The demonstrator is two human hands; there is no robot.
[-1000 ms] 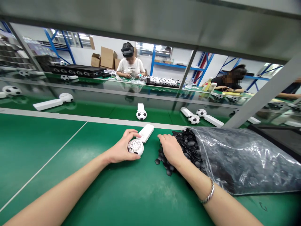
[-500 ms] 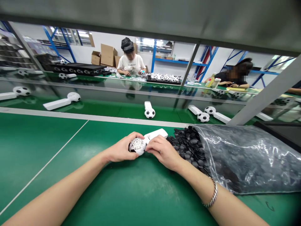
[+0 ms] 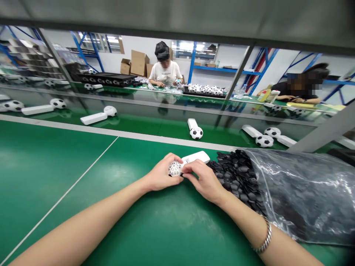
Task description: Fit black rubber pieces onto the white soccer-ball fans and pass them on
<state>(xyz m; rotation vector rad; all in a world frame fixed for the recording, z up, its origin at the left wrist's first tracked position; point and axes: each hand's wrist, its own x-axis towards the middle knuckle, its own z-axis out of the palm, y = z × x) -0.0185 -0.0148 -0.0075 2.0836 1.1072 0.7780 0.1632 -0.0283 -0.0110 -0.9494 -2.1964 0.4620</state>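
While left hand (image 3: 162, 174) clasps white latticed plastic ball (image 3: 174, 169) near green surface's (image 3: 172, 229) far edge, right hand (image 3: 206, 183) pinches small black piece (image 3: 182, 175); likely fitting, needs firm press.

one head-worn camera looks forward and down at the nearby green table (image 3: 166, 232)

Far centre, person in white shirt (image 3: 165, 72); cardboard boxes (image 3: 139, 63) left of that; black trays (image 3: 107, 78) farther left; blue shelf (image 3: 227, 70) behind, right; far right, person in dark top (image 3: 305, 90), yellow bottle (image 3: 264, 93) near.
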